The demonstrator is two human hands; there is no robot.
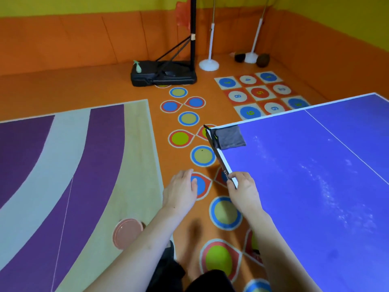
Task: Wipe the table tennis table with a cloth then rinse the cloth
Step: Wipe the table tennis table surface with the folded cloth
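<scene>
Grey cloth (230, 137) lies flat on table (305, 165) corner, well beyond both hands. R hand (245, 191) pinches table edge; L hand (181, 190) relaxed, spread, holding nothing. Cloth's long axis runs w/ far edge.

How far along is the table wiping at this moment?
Barely started, it seems. Done: nothing visible; white dusty streaks still cross the blue table. In hand: no cloth; the right hand pinches the table's edge by the net, and the left hand hangs free above the floor. Left: picking up the grey cloth lying near the net post, wiping, then rinsing.
</scene>
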